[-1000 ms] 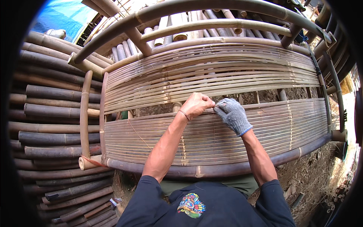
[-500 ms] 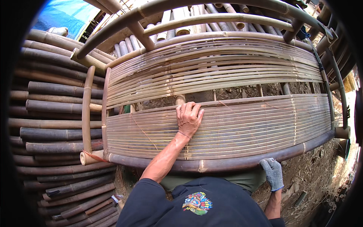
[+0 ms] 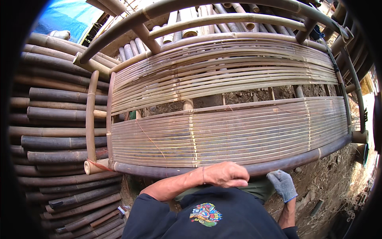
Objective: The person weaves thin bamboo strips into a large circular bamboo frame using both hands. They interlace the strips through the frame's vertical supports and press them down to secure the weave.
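My bare left hand (image 3: 228, 174) is over the front edge of a bamboo bench, its fingers curled closed and nothing visible in them. It overlaps the dark front pole (image 3: 278, 167) in the view. Just to its right is my right hand (image 3: 281, 185) in a grey knit glove, below that pole. Its fingers are folded together; whatever they hold, if anything, is hidden. Thin bamboo slats (image 3: 246, 133) lie close together across the near half of the seat. Looser, bowed slats (image 3: 223, 71) span the far half, with a gap between the two groups.
Stacked bamboo poles (image 3: 59, 113) fill the left side. The bench's curved back rail (image 3: 223, 3) and armrest (image 3: 91, 115) frame the seat. More cut poles (image 3: 190, 28) lie behind it. A blue tarp (image 3: 65, 18) hangs at the far left. Soil (image 3: 318, 187) shows at right.
My left hand has left the upper edge of the near slats and come down toward me, closer to the right hand. The gloved right hand has shifted slightly left and down.
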### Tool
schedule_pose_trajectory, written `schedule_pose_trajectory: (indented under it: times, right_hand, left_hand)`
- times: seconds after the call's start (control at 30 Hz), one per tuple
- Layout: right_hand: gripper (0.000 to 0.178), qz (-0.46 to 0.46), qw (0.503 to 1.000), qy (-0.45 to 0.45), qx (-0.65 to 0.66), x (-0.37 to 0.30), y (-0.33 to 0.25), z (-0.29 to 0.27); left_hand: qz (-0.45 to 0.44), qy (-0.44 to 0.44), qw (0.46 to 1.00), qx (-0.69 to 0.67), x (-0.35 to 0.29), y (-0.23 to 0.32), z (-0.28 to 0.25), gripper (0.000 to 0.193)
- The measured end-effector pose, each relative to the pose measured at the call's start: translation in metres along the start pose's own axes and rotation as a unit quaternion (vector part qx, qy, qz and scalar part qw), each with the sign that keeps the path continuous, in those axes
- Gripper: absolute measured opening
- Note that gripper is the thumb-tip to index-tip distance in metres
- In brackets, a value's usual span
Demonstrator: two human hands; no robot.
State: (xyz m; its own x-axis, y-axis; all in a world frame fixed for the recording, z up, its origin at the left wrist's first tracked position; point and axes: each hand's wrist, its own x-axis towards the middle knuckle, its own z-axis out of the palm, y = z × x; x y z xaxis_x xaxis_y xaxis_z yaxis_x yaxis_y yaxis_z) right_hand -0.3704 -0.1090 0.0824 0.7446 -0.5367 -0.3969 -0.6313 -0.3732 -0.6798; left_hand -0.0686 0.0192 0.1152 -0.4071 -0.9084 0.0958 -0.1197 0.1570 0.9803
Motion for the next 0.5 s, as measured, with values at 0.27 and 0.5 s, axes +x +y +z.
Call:
schedule_pose_trajectory:
  times: [0.27,0.5]
  right_hand:
    - [0.071,-0.022,0.917,0.298,-0.265,0.069,-0.074,-0.049]
    - [0.049,-0.040,0.942,0.193,-0.270,0.224,-0.145,0.023]
  left_hand:
    - [-0.322,0.356,0.782,0.398,-0.005,-0.089,-0.143,0.040]
    - [-0.452,0.206,0.834,0.239,0.014,-0.099,-0.154,0.046]
